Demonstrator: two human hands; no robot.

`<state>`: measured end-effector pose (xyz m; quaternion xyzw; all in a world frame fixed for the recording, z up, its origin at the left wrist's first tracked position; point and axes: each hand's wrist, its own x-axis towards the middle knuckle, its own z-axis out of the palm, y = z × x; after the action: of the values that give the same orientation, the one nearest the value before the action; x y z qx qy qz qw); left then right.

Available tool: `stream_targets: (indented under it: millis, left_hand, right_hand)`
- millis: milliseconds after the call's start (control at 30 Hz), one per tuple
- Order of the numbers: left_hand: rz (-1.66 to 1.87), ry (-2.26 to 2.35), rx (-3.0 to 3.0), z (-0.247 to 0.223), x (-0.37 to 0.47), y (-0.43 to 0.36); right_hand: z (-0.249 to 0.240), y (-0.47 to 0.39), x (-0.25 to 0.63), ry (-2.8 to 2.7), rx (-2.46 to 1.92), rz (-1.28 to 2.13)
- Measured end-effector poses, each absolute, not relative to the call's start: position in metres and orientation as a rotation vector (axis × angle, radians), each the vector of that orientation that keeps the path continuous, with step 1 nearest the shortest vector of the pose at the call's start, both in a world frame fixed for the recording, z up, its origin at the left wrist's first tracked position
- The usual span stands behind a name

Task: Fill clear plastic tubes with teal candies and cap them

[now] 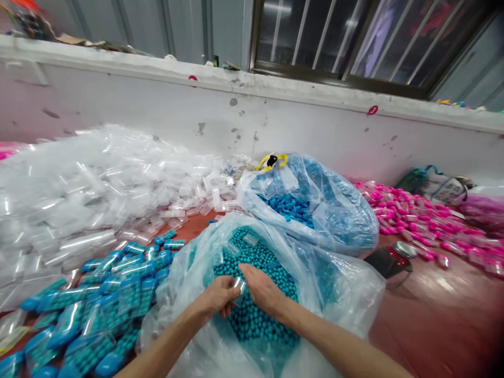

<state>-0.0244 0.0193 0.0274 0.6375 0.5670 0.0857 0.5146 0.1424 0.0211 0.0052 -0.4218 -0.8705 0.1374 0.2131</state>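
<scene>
My left hand is closed around a small clear plastic container, holding it over an open bag of beads. My right hand is right beside the container, its upper edge stretched out toward it. The lower fingers of that hand are partly hidden, and I cannot tell whether beads lie in its palm. Below both hands are many round teal beads inside a clear plastic bag, whose mouth is spread wide. Another loose clear piece lies on the beads at the far side.
Filled containers with blue caps lie heaped at left, with a big pile of clear empty ones behind. A second bag holds blue caps. Pink-capped containers and a metal-lidded jar are at right. A wall runs behind.
</scene>
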Motion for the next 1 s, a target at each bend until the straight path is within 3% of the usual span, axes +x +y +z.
stream_targets:
  millis: [133, 367, 767, 1000]
  left_hand:
    - [0.185, 1.702, 1.738, 0.014, -0.026, 0.030]
    - [0.140, 1.779, 1.780, 0.006, -0.010, 0.054]
    - [0.411, 1.432, 1.188, -0.002, 0.006, 0.052]
    - [0.577, 1.167, 0.984, 0.007, -0.006, 0.040]
  right_hand:
    - [-0.012, 0.068, 0.154, -2.083, -1.406, 0.610]
    - [-0.030, 0.107, 0.143, -1.855, -1.443, 0.692]
    - [-0.023, 0.087, 0.116, -1.304, -1.460, 1.126]
    - [0.004, 0.061, 0.138, -1.384, -1.365, 1.251]
